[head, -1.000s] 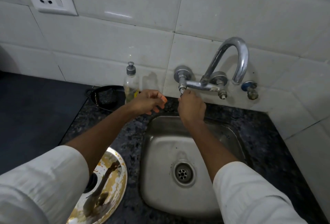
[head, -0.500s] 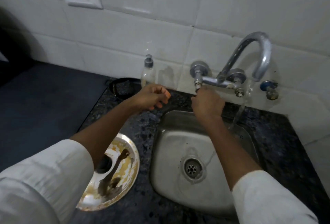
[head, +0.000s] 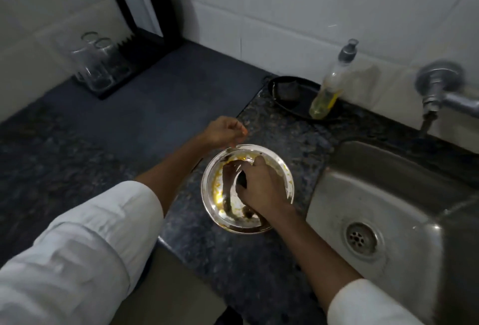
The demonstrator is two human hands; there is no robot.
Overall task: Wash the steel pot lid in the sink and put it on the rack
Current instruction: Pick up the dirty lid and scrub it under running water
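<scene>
Fingers of the right hand (head: 261, 184) close on the soiled steel pot lid (head: 247, 188) at frame centre, on the desk (head: 259, 260); left hand (head: 224, 131) loosely curled, empty.

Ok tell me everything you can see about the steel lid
The lid is round, shiny steel, smeared with yellow-brown food residue, so unwashed. It lies on the dark speckled counter, just left of the sink, its dished side up by the look of it. The right hand is on its middle, curled round a dark central part, apparently the knob. The left hand is loosely curled by its far rim; contact is unclear.
</scene>
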